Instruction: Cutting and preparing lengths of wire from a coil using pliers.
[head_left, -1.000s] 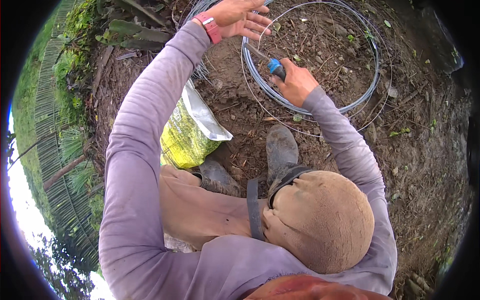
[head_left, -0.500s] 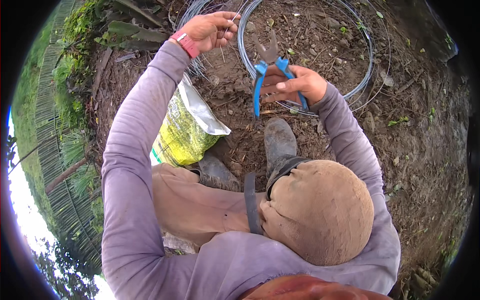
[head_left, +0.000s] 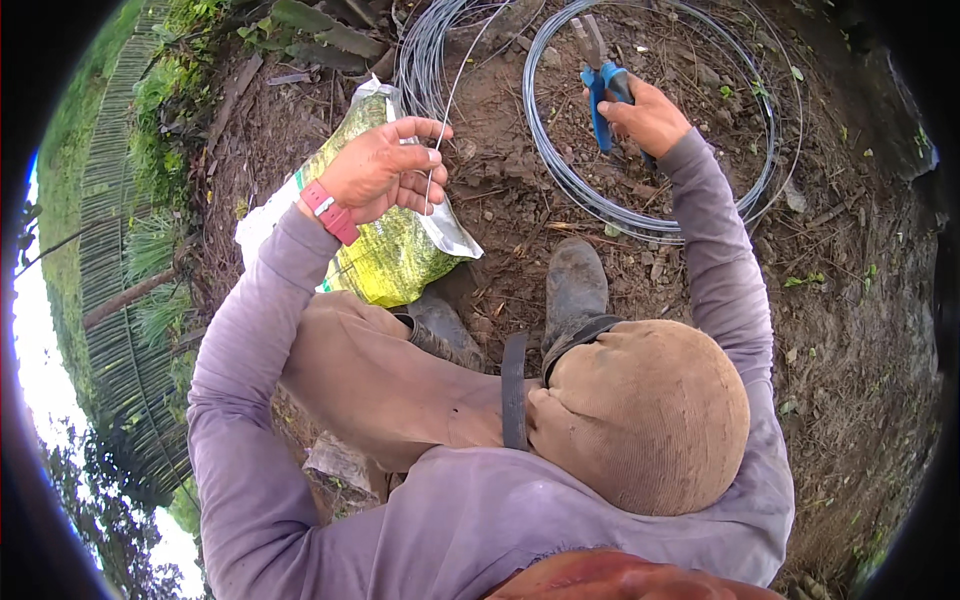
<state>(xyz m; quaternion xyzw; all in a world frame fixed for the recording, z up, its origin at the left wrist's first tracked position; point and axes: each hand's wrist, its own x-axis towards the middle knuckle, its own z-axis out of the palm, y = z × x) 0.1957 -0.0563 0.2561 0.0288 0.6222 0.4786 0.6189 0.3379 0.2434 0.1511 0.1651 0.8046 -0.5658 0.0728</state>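
Ground: brown soil (head_left: pixel 850 400) strewn with twigs, small stones and leaf litter; a few green sprigs at right.
Left edge: a long frond (head_left: pixel 115 330) and green plants (head_left: pixel 165 110); a branch (head_left: pixel 130 298) lies across the frond.
Coil: large loose ring of grey wire (head_left: pixel 620 219) on the soil, beyond the boots; a few strands stray outside it.
Bundle: second heap of grey wire (head_left: pixel 425 60), left of the coil, just beyond the sack.
Left hand: thumb and fingers pinching a single strand (head_left: pixel 457 85), remaining fingers loosely curled; strand rises past the bundle, its lower end hanging free just below the fingers (head_left: pixel 410 180).
Right hand (head_left: pixel 645 115): wrapped round the blue handles of the pliers (head_left: pixel 608 78), over the coil's inside, jaws pointing away from the body.
In the way: sack (head_left: pixel 390 265), yellow-green and white, near the left boot (head_left: pixel 440 325), partly under the left hand and wrist; right boot (head_left: pixel 577 285) stands between sack and coil.
Writing: sack bears a printed pattern; any lettering unclear at this angle.
Hidden: part of the pliers' handles, behind the right-hand fingers; lower legs, partly behind the bent knee (head_left: pixel 640 420).
Cut off: coil, bundle and strand, all at the top edge.
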